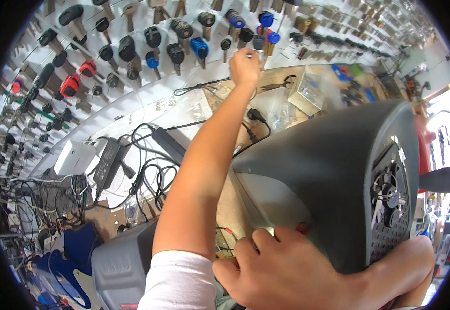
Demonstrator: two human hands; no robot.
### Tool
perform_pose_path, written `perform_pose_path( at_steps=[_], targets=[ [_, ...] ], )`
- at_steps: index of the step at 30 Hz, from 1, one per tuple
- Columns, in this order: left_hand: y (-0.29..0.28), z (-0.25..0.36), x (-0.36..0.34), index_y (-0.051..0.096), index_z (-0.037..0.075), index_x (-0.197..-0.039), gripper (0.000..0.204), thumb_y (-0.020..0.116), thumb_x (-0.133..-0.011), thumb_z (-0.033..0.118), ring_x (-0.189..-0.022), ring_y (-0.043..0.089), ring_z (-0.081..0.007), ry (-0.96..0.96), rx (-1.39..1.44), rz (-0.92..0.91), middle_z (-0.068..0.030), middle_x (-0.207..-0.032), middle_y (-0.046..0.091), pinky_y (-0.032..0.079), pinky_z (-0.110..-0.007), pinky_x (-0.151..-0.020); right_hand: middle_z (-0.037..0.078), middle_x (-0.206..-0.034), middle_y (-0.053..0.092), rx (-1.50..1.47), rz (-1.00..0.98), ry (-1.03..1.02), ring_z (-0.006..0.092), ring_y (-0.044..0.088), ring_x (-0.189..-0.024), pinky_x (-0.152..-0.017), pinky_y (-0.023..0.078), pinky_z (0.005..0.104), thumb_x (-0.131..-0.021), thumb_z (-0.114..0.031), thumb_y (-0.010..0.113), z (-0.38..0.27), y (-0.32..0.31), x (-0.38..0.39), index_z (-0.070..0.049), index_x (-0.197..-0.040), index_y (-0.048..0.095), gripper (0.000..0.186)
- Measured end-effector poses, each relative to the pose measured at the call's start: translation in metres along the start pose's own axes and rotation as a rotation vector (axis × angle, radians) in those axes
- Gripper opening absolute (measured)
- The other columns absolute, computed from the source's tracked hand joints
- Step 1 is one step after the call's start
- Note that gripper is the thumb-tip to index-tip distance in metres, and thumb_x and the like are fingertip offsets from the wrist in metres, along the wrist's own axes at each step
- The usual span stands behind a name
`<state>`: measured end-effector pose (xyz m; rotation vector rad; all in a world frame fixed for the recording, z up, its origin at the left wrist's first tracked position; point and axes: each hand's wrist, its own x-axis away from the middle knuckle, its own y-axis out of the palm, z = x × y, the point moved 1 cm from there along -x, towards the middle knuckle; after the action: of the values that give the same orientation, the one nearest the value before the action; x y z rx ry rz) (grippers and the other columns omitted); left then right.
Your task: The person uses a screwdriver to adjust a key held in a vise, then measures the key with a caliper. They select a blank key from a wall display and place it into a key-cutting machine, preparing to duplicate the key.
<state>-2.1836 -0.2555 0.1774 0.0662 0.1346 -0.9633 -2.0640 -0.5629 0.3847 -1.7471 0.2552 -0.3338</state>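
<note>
My left arm reaches far up to a white wall hung with rows of key blanks. Up there my left hand [245, 67] has its fingertips pinched at a hanging key [258, 42] with a dark grey head; the hold is small and partly hidden. Blue-headed keys [266, 19] hang just beside it. Low in the middle, my right hand [282, 268] is closed, its fingers curled beside a large dark grey machine housing [333, 150]. Whatever lies within those fingers is hidden by the back of the hand.
Black power adapters [112, 163] and tangled cables [155, 178] cover the bench to the left, near a white box [74, 157]. Pliers [279, 84] and a clear box [306, 92] lie below the wall. A grey-blue machine [121, 263] stands at the lower left.
</note>
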Motion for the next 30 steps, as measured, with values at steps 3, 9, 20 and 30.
perform_pose_path(
  at_steps=[3,9,20,30],
  targets=[
    [-0.007,-0.033,-0.018,0.065,-0.001,-0.078,0.011,0.058,-0.080,0.008,-0.050,0.065,-0.0186,0.207,-0.174,0.195,-0.0095,-0.061,0.065,0.048,-0.029,-0.046,0.005,-0.065,0.057,0.050,-0.016,-0.040,0.0201,0.059,-0.064,-0.053,0.046,0.0322,-0.067,-0.016,0.059,-0.005,-0.008,-0.005,-0.012,-0.068,0.056,0.006],
    [0.000,-0.008,0.008,0.067,0.005,-0.076,0.010,0.063,-0.076,0.014,-0.059,0.066,-0.0267,0.152,-0.270,0.277,-0.0132,-0.065,0.066,0.052,-0.036,-0.066,0.003,-0.062,0.051,0.108,-0.033,-0.065,0.0188,0.056,-0.062,-0.057,0.045,0.0319,-0.067,-0.016,0.060,-0.003,-0.010,-0.010,-0.013,-0.066,0.053,0.007],
    [-0.005,0.001,0.007,0.069,0.006,-0.080,0.012,0.064,-0.074,0.015,-0.074,0.064,-0.0360,0.043,-0.234,0.288,-0.0183,-0.079,0.067,0.051,-0.041,-0.071,0.003,-0.061,0.049,0.055,-0.018,-0.038,0.0193,0.055,-0.061,-0.055,0.045,0.0319,-0.065,-0.014,0.060,-0.001,-0.001,-0.004,-0.012,-0.068,0.053,0.008],
    [-0.013,-0.038,0.004,0.067,-0.003,-0.087,0.019,0.060,-0.078,0.013,-0.072,0.068,-0.0308,-0.144,-0.234,0.129,-0.0203,-0.081,0.067,0.054,-0.039,-0.067,0.003,-0.063,0.050,0.046,-0.007,-0.046,0.0196,0.056,-0.062,-0.056,0.045,0.0316,-0.065,-0.014,0.060,-0.001,-0.002,-0.005,-0.012,-0.068,0.053,0.008]
  ],
)
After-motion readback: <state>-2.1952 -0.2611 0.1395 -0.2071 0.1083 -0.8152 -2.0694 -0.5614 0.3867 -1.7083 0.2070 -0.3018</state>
